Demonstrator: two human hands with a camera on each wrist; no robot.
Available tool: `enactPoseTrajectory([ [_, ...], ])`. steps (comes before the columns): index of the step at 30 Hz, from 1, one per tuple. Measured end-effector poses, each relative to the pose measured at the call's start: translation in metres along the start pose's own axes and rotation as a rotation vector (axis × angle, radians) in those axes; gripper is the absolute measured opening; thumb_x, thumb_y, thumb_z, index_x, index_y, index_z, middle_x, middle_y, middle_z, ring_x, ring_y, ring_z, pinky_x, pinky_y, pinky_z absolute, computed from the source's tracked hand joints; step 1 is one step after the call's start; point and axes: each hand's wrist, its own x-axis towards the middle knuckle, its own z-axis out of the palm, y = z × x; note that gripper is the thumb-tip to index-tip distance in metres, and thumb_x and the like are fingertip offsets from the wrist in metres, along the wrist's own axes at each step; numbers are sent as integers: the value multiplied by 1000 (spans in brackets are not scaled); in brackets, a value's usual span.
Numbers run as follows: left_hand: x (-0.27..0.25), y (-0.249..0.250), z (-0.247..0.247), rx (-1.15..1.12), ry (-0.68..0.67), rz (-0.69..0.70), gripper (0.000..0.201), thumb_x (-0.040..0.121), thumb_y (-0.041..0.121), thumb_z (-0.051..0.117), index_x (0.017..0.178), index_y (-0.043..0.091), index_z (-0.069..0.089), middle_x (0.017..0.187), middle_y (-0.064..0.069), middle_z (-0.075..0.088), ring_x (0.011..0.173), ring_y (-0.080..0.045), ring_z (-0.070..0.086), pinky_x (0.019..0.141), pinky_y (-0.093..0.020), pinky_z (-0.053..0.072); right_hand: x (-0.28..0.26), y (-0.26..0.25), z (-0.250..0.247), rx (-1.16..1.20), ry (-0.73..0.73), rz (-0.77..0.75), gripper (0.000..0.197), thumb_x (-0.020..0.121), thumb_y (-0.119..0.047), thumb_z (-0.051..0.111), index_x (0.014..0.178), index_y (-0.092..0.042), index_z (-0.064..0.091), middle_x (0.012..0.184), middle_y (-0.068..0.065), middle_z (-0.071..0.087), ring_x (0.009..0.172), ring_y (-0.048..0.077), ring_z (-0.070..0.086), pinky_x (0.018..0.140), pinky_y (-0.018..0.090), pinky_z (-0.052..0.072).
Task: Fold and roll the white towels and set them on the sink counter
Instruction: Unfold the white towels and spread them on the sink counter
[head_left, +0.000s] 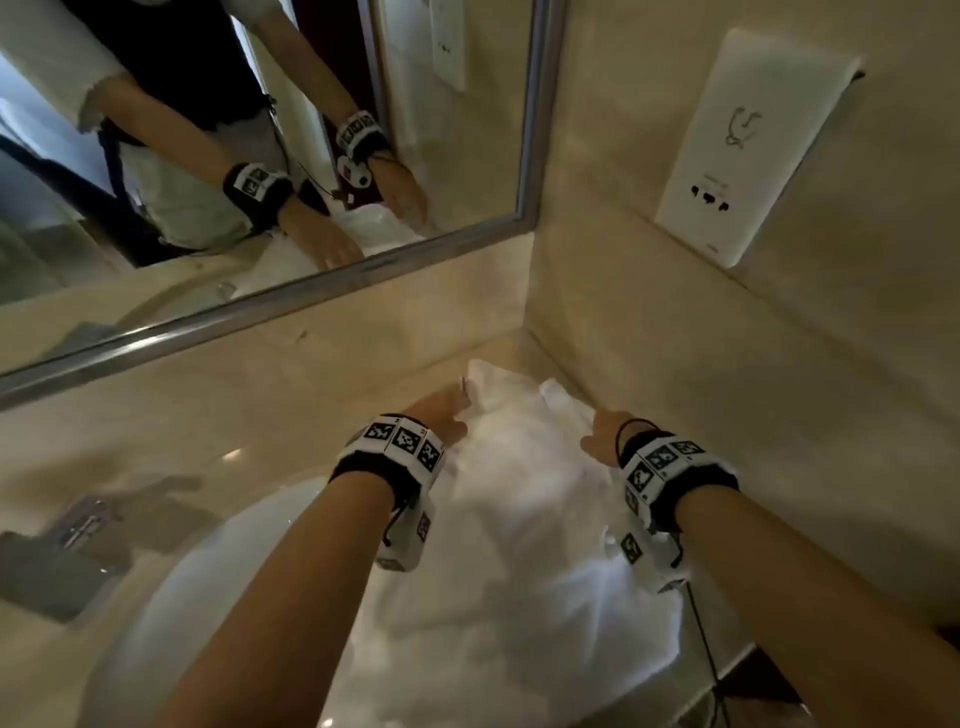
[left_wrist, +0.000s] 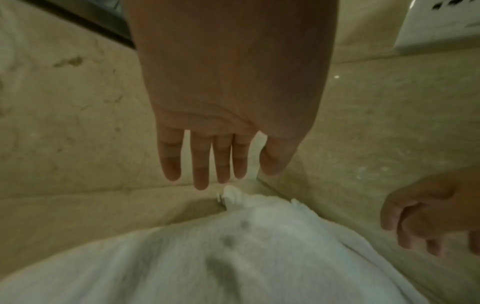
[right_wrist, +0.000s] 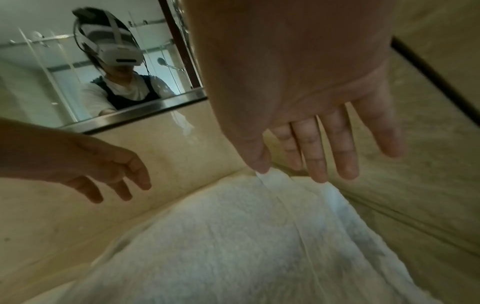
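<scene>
A white towel (head_left: 524, 519) lies spread and rumpled on the beige sink counter (head_left: 291, 415), reaching into the back right corner. My left hand (head_left: 441, 410) hovers over the towel's far left corner (left_wrist: 233, 195), fingers (left_wrist: 200, 164) straight and holding nothing. My right hand (head_left: 605, 434) hovers over the far right edge (right_wrist: 275, 181), fingers (right_wrist: 317, 156) straight and spread, empty. In the left wrist view the right hand (left_wrist: 428, 216) hangs loosely curled; in the right wrist view the left hand (right_wrist: 109, 170) shows above the counter.
A framed mirror (head_left: 260, 156) runs along the back wall and reflects my arms. A white socket panel (head_left: 748, 145) sits on the right wall. The white basin (head_left: 218, 561) and chrome tap (head_left: 83, 525) lie to the left of the towel.
</scene>
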Motion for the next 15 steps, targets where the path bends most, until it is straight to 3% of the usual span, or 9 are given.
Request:
enactPoseTrajectory([
  [2,6,-8,10,-13,-34,-41,45,93,14,49,136,9,38,137,-12,44,119,-26,47,89,-27,36,5,4,8,-41,-59,45,44,95,-30,47,128,-1,49,130,17,54,119,32,52,94,35,43],
  [5,20,-22,34,-83,-46,-109,45,91,16,52,135,16,40,104,2,55,91,-19,49,69,-16,32,21,11,24,-76,-152,89,51,92,-40,51,127,-3,49,127,15,56,113,30,55,82,32,44],
  [6,22,-23,37,-86,-50,-134,47,90,17,52,136,18,39,103,2,55,93,-20,53,71,-17,36,24,12,28,-87,-169,90,53,91,-41,53,126,-3,49,128,15,55,113,30,55,81,31,44],
  [8,20,-19,39,2,-46,-158,47,92,19,49,137,15,38,127,-9,53,116,-26,51,90,-26,41,24,16,38,-68,-169,71,54,91,-37,55,130,-2,45,134,15,50,120,31,51,91,34,43],
  [10,21,-19,42,45,-45,-180,48,93,21,43,140,14,33,137,-13,45,126,-30,43,102,-33,34,20,20,46,-78,-143,31,53,95,-33,50,137,-5,37,140,11,42,128,28,44,101,34,39],
  [12,23,-19,47,70,-57,-167,51,92,23,40,141,17,30,139,-10,42,124,-32,41,105,-37,31,21,23,51,-54,-91,14,52,96,-28,46,141,-8,31,144,12,38,130,28,42,104,34,37],
  [15,25,-17,44,87,-41,-154,50,92,23,38,141,20,30,144,-7,35,126,-30,41,105,-35,27,25,19,42,153,-77,-64,49,92,-17,49,140,-12,36,137,14,47,124,30,47,98,31,39],
])
